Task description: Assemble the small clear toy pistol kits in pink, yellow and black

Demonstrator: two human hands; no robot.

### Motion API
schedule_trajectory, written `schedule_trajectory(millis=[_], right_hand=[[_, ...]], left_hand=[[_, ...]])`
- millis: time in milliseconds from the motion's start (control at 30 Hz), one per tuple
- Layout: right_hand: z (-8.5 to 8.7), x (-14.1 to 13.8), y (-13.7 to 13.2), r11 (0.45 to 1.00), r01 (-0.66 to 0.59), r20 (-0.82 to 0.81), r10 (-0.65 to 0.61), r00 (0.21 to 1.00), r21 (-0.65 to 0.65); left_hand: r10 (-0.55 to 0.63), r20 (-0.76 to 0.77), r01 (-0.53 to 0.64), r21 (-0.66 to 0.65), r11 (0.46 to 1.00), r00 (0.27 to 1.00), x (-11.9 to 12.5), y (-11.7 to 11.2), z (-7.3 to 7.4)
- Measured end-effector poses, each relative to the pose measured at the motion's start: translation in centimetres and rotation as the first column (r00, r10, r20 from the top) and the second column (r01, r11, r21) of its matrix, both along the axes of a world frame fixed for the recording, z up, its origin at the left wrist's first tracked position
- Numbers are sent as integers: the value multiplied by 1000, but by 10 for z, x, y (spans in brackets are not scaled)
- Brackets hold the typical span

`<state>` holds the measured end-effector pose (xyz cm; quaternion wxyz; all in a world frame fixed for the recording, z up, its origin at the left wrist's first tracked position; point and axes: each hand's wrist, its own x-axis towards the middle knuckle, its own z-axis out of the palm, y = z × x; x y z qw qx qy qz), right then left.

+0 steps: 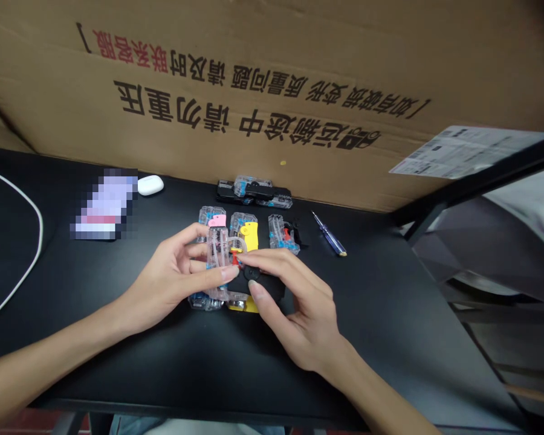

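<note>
My left hand point(174, 275) is closed on a clear plastic gadget point(218, 257) with pink and blue inner parts, thumb and fingers pinching its sides above the black table point(172, 362). My right hand point(294, 302) reaches in from the right, its fingertips pinching a small black piece point(252, 273) of that gadget, with the palm over a black part. Under both hands lie more clear gadgets, one with a yellow base point(247, 305). Just behind them stand a pink-topped one point(211, 216), a yellow one point(246, 231) and a red and blue one point(281, 234).
A blue-handled screwdriver point(329, 234) lies to the right. A black and clear gadget point(256, 191) rests against the big cardboard box point(272, 90) at the back. A white earbud case point(150, 185), a blurred item point(104, 205) and a white cable point(31, 241) lie left. The table edge drops off right.
</note>
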<state>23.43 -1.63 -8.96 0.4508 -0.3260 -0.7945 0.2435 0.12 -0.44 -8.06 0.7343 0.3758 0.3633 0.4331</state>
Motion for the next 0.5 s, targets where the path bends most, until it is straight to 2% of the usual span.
schedule_trajectory(millis=[300,500], right_hand=[[3,2,0,999,34,39,-34,999,6],[-3,4,0,995,99,38,-98,994,-30]], left_hand=[[-7,65,7,-6,1000,998,2,1,5],[-2,81,4,-16,1000,997,1,2,6]])
